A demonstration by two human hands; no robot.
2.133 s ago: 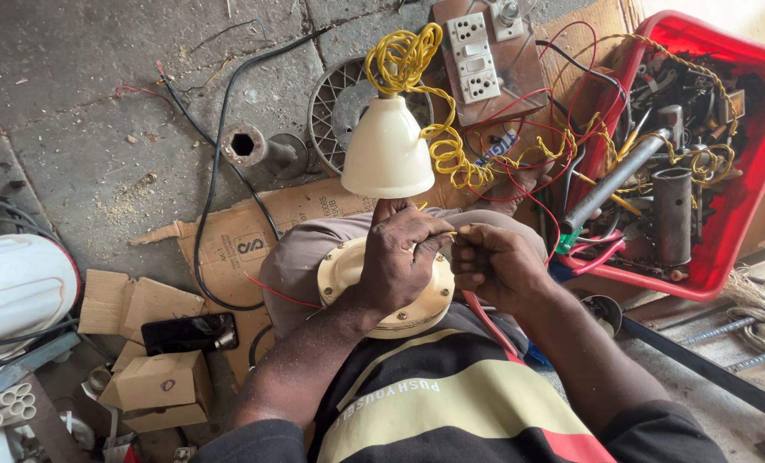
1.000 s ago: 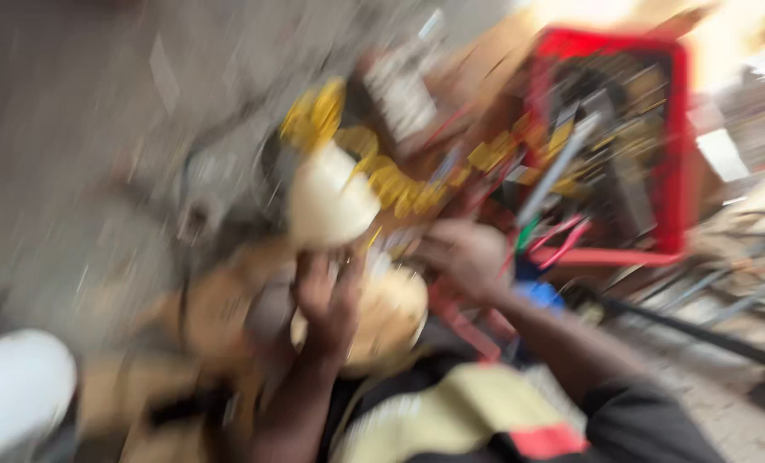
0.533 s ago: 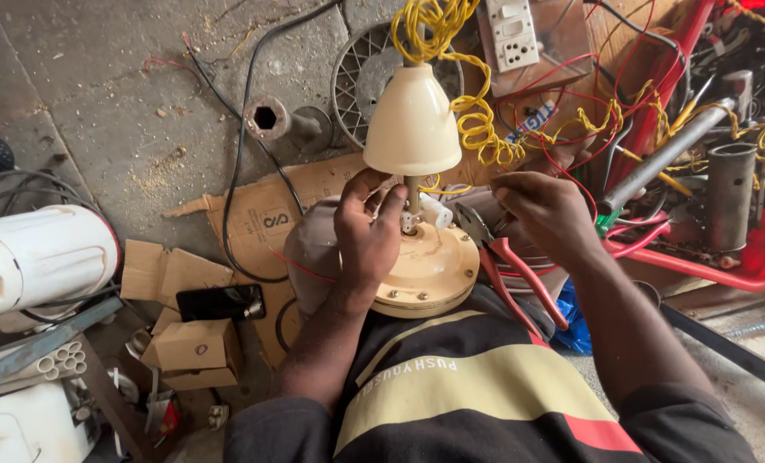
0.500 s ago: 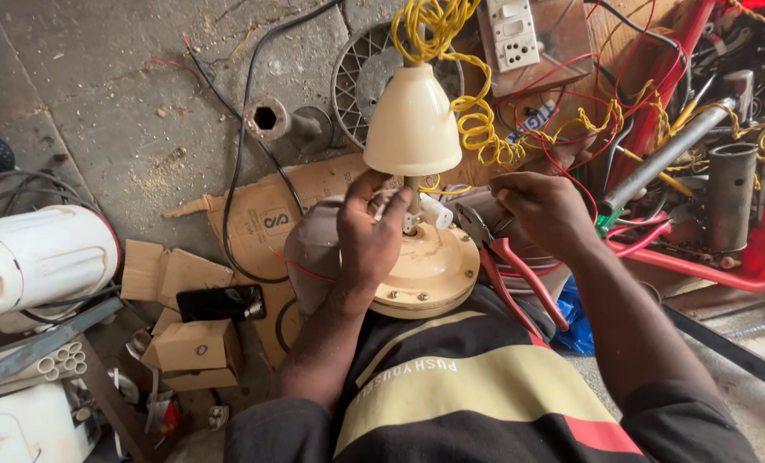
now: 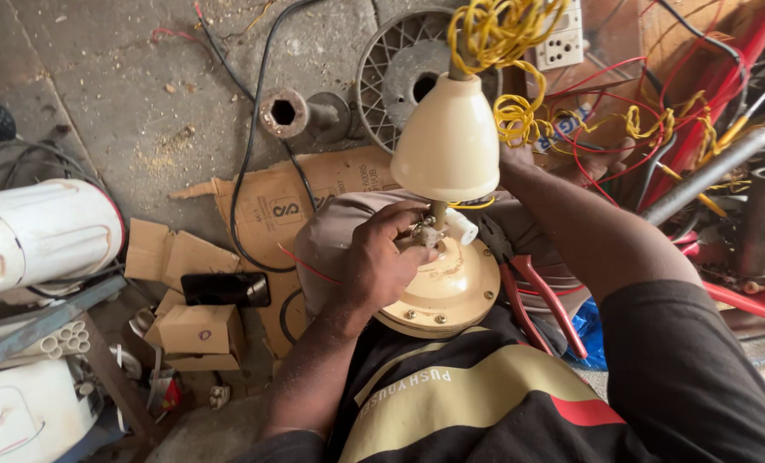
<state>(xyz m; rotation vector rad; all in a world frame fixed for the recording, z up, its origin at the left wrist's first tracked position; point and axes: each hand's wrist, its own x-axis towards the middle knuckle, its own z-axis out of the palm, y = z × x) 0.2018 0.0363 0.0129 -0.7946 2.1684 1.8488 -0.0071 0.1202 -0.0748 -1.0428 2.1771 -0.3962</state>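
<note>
Cream round metal fan motor housing [image 5: 441, 291] rests on lap. Left hand [image 5: 381, 264] pinches fittings at its shaft; right hand hidden behind cream cone-shaped cover [image 5: 447, 147], grip indeterminate.

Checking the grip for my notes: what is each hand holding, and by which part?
The left hand pinches the small fitting at the rod's base on the cream fan motor. The right hand is hidden behind the cream cone cover, so its hold cannot be told.
</note>
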